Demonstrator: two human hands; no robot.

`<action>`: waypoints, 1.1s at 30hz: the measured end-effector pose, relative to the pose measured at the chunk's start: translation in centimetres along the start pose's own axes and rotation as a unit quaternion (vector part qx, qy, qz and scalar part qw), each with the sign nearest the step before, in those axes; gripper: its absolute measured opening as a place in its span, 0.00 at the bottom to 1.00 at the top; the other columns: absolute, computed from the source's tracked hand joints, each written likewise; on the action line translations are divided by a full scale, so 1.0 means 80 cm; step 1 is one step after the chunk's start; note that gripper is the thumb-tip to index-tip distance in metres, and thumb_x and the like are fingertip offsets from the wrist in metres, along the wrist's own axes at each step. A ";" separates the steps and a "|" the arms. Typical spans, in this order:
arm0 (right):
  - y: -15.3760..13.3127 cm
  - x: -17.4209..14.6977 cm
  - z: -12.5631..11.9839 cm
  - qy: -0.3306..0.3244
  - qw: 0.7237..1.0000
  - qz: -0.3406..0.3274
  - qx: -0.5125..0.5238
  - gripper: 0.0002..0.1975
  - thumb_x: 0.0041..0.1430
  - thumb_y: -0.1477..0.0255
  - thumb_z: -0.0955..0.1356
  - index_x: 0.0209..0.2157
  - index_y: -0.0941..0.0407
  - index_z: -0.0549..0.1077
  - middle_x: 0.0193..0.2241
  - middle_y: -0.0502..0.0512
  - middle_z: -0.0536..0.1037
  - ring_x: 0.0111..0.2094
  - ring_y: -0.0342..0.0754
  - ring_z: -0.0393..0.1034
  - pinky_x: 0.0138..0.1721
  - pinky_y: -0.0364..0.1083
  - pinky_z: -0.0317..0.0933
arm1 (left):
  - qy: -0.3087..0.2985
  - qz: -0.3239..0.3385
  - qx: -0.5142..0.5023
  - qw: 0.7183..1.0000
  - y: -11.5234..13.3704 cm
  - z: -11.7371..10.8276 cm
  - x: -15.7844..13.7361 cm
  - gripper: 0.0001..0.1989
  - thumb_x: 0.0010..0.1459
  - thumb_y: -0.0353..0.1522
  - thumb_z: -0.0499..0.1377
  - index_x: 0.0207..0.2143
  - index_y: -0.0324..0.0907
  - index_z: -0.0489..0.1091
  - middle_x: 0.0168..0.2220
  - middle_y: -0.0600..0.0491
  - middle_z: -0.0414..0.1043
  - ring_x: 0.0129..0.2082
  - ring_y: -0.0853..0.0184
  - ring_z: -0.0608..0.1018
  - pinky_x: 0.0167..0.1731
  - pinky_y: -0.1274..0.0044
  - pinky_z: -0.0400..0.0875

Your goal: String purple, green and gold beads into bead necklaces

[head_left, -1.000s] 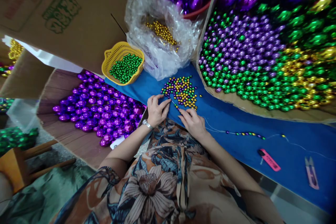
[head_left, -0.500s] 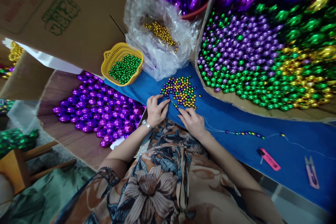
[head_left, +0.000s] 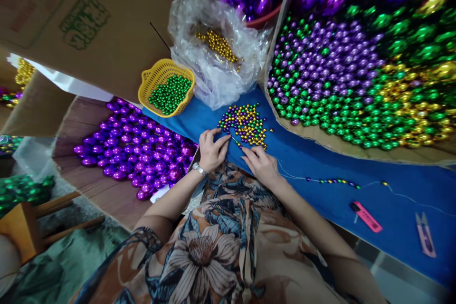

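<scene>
My right hand [head_left: 262, 165] pinches a thin needle [head_left: 233, 138] carrying a few green and gold beads [head_left: 238, 143]. The needle's tip points left toward my left hand [head_left: 213, 149], which has a watch on its wrist. Its thumb and forefinger are spread a little, at the near edge of a loose pile of small purple, gold and green beads [head_left: 245, 121]. Whether a bead lies against those fingertips is too small to tell. Pale thread [head_left: 292, 175] runs rightward from my right hand to a short strung row of beads [head_left: 338, 181].
A yellow basket [head_left: 142, 92] of green beads and a clear plastic bag [head_left: 217, 85] with gold beads stand behind the pile. Large cartons of beads flank the blue cloth [head_left: 320, 209]. A pink cutter [head_left: 368, 217] and thread snips [head_left: 425, 237] lie at right.
Both hands, the needle and its beads look the same as before. The view has shifted only very slightly.
</scene>
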State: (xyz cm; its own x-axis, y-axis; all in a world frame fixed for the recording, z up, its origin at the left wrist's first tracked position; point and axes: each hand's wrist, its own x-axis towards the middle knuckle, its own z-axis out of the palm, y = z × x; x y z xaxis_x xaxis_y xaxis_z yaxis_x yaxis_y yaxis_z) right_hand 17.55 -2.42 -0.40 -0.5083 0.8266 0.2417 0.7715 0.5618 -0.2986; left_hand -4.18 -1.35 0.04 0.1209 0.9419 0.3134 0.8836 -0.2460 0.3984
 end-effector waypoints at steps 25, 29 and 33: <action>0.016 -0.013 -0.035 0.074 0.992 0.035 0.095 0.20 0.65 0.61 0.64 0.53 0.58 0.71 0.39 0.57 0.79 0.39 0.43 0.74 0.44 0.41 0.67 | -0.080 -0.234 -0.470 0.847 0.041 -0.011 0.050 0.13 0.51 0.41 0.66 0.28 0.40 0.73 0.26 0.56 0.71 0.26 0.72 0.70 0.29 0.80 0.64; 0.020 -0.016 -0.044 0.091 0.991 0.026 0.092 0.20 0.65 0.62 0.64 0.52 0.60 0.72 0.36 0.57 0.79 0.36 0.44 0.73 0.42 0.42 0.66 | -0.082 -0.295 -0.556 0.773 0.050 -0.005 0.050 0.14 0.48 0.40 0.68 0.27 0.39 0.72 0.23 0.56 0.69 0.24 0.74 0.70 0.27 0.81 0.65; 0.024 -0.020 -0.048 0.093 0.991 0.029 0.092 0.21 0.64 0.61 0.65 0.51 0.60 0.72 0.35 0.56 0.79 0.36 0.44 0.73 0.41 0.42 0.66 | -0.078 -0.345 -0.594 0.722 0.056 0.001 0.047 0.16 0.44 0.40 0.71 0.27 0.38 0.71 0.23 0.57 0.68 0.23 0.74 0.70 0.26 0.81 0.67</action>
State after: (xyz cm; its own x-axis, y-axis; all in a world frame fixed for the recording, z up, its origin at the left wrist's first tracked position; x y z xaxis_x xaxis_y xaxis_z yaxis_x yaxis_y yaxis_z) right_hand 21.30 -2.80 2.16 -0.3729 0.8467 0.3796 0.7058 0.5244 -0.4762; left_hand 0.25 1.12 2.91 -0.0315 0.9254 -0.3777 -0.2428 0.3595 0.9010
